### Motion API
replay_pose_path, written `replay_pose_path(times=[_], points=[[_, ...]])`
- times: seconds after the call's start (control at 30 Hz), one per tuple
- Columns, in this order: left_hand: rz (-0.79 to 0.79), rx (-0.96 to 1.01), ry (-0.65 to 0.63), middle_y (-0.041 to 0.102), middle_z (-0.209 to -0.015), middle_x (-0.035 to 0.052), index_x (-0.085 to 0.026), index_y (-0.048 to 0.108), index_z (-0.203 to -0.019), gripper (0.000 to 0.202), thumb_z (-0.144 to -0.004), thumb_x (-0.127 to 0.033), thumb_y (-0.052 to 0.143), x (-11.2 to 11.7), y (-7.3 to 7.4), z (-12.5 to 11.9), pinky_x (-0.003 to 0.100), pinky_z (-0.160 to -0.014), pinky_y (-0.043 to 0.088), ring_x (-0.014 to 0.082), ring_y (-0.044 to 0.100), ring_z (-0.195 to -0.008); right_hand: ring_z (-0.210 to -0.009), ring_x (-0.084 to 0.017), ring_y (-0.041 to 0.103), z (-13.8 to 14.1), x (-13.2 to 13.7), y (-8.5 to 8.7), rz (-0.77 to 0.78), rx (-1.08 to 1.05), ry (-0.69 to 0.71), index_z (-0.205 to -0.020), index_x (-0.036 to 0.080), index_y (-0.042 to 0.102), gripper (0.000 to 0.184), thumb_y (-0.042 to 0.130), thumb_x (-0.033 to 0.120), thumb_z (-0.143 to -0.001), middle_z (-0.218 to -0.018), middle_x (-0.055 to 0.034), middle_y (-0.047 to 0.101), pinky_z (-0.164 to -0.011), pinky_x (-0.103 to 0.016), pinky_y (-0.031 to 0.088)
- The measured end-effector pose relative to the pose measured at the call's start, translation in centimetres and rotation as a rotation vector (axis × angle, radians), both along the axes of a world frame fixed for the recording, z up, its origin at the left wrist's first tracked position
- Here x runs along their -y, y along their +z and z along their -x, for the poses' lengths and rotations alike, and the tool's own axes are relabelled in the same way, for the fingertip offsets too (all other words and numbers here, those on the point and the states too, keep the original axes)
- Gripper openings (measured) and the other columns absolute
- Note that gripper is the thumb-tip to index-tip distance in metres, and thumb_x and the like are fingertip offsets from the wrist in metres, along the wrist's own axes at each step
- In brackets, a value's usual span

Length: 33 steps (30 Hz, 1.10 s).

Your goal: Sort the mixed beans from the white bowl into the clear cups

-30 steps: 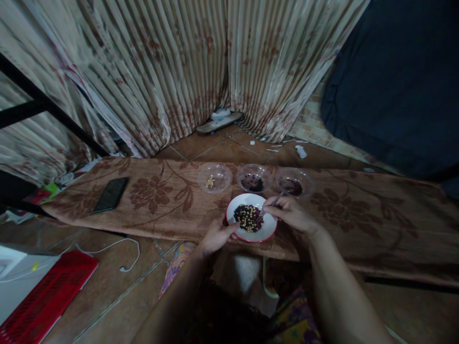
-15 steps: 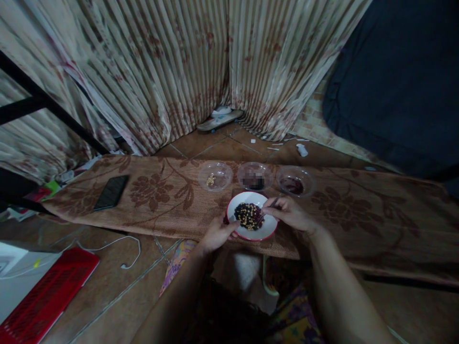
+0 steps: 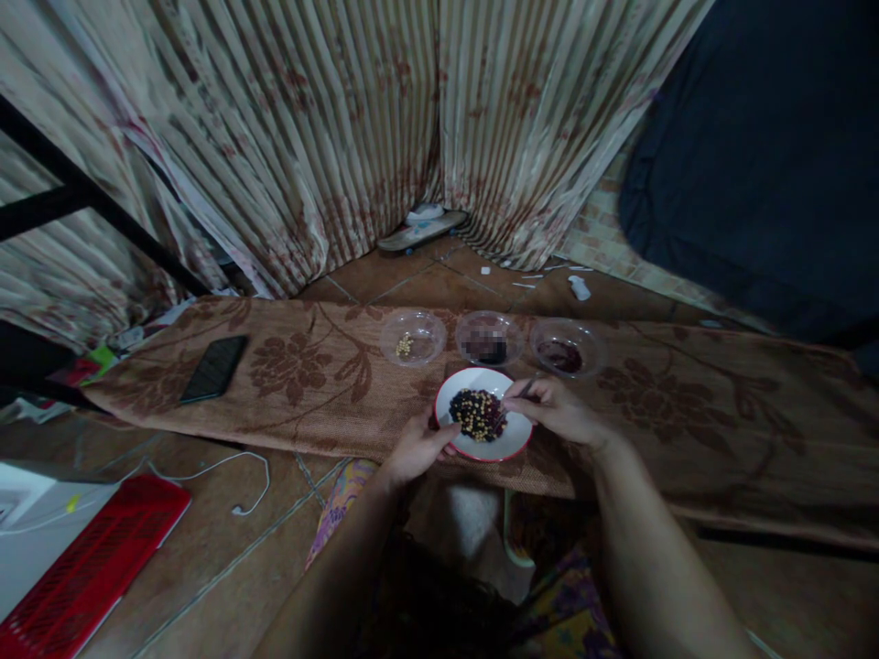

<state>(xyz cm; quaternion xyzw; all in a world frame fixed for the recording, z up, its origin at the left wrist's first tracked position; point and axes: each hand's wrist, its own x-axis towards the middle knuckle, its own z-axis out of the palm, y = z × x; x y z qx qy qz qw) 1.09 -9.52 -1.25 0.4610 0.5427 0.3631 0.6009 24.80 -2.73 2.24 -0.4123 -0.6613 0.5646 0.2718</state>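
A white bowl (image 3: 506, 446) with a red rim holds a mix of black, yellow and dark red beans (image 3: 477, 414). My left hand (image 3: 418, 447) grips its left side, thumb over the rim and fingers underneath. From the right, my right hand (image 3: 555, 409) is over the bowl, fingers pinched on a thin dark utensil (image 3: 526, 388); its lower end is hard to make out among the beans. Just beyond stand three clear plastic bowls: the left bowl (image 3: 429, 329) with yellow beans, the middle bowl (image 3: 467, 322) with dark contents partly blurred, the right bowl (image 3: 587, 343) with dark red beans.
A patterned brown cloth (image 3: 343, 412) covers the long low table. Toward its left end lies a dark phone (image 3: 214, 368). A red plastic basket (image 3: 96, 567) and a white cable (image 3: 265, 467) are on the tiled floor at left. Striped curtains (image 3: 343, 119) hang behind.
My right hand and the utensil have shifted very slightly over the beans, which look a little rearranged. My left hand keeps its hold on the bowl.
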Motion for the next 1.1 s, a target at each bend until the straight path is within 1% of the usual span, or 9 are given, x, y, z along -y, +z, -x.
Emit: replay_pose_path(times=[0.17,0.3,0.43,0.6,0.73,0.87,0.97,1.03,1.1], points=[[-0.008,-0.008,0.005,0.062,-0.062,0.0007,-0.012,0.057,-0.102,0.040,-0.076,-0.039,0.068,-0.1,0.0,0.0,0.022,-0.046,0.045,0.0127,0.057,-0.052,-0.061,-0.013,0.056,-0.1,0.1,0.3,-0.045,-0.002,-0.014,-0.081,0.015,0.072,0.028,0.069,0.043,-0.078,-0.072,-0.0026,0.069,-0.057,-0.025,0.042],[-0.024,-0.009,-0.002,0.062,-0.062,0.0005,-0.012,0.057,-0.102,0.038,-0.077,-0.039,0.067,-0.1,-0.1,0.1,0.022,-0.046,0.045,0.0120,0.055,-0.050,-0.052,-0.009,0.045,-0.2,0.2,1.1,-0.122,-0.027,-0.117,-0.079,0.015,0.071,0.026,0.067,0.041,-0.080,-0.061,0.0011,0.060,-0.048,-0.023,0.032],[-0.013,0.003,0.003,0.062,-0.065,0.0009,-0.011,0.057,-0.103,0.039,-0.077,-0.039,0.067,0.0,0.1,0.0,0.021,-0.046,0.045,0.0112,0.056,-0.051,-0.046,-0.008,0.039,-0.1,-0.6,1.3,-0.194,-0.125,-0.363,-0.075,0.016,0.069,0.024,0.067,0.040,-0.079,-0.052,0.0038,0.050,-0.044,-0.023,0.028],[0.001,0.000,0.011,0.063,-0.066,0.0019,-0.011,0.057,-0.103,0.041,-0.076,-0.041,0.067,0.0,0.2,0.0,0.021,-0.047,0.046,0.0119,0.058,-0.054,-0.041,-0.008,0.037,0.3,-3.1,-0.2,-0.264,-0.339,-0.680,-0.071,0.018,0.064,0.026,0.071,0.043,-0.073,-0.047,0.0057,0.047,-0.041,-0.022,0.025],[-0.007,-0.006,0.015,0.063,-0.067,0.0018,-0.012,0.057,-0.102,0.042,-0.076,-0.042,0.068,0.0,0.3,0.0,0.020,-0.046,0.044,0.0116,0.057,-0.053,-0.040,-0.007,0.038,1.2,-4.7,-1.4,-0.231,-0.404,-0.838,-0.073,0.017,0.064,0.030,0.073,0.045,-0.068,-0.046,0.0063,0.048,-0.039,-0.021,0.024],[-0.018,-0.008,0.012,0.062,-0.065,0.0009,-0.012,0.056,-0.101,0.041,-0.075,-0.042,0.068,0.0,0.2,0.0,0.019,-0.045,0.043,0.0114,0.057,-0.053,-0.040,-0.007,0.039,2.3,-5.2,-2.3,-0.223,-0.406,-0.898,-0.073,0.017,0.064,0.032,0.074,0.047,-0.065,-0.046,0.0067,0.048,-0.039,-0.021,0.026],[-0.012,-0.005,0.016,0.063,-0.067,0.0013,-0.012,0.056,-0.102,0.043,-0.075,-0.043,0.068,0.0,0.1,0.0,0.020,-0.046,0.044,0.0119,0.058,-0.053,-0.040,-0.007,0.040,2.6,-5.0,-2.3,-0.225,-0.394,-0.910,-0.074,0.017,0.065,0.032,0.074,0.047,-0.066,-0.046,0.0068,0.048,-0.040,-0.021,0.027],[-0.009,0.001,0.018,0.063,-0.067,0.0016,-0.012,0.057,-0.102,0.043,-0.075,-0.044,0.068,0.0,0.1,0.0,0.020,-0.046,0.044,0.0120,0.058,-0.054,-0.041,-0.007,0.039,2.3,-4.5,-1.8,-0.205,-0.402,-0.886,-0.074,0.018,0.065,0.031,0.074,0.047,-0.067,-0.046,0.0068,0.048,-0.040,-0.021,0.026],[-0.015,0.003,0.017,0.062,-0.067,0.0013,-0.012,0.057,-0.100,0.042,-0.074,-0.044,0.068,0.1,0.3,0.0,0.020,-0.046,0.044,0.0115,0.057,-0.053,-0.041,-0.007,0.036,1.7,-3.7,-1.0,-0.168,-0.399,-0.795,-0.073,0.018,0.064,0.030,0.073,0.047,-0.068,-0.048,0.0065,0.048,-0.039,-0.021,0.024]])
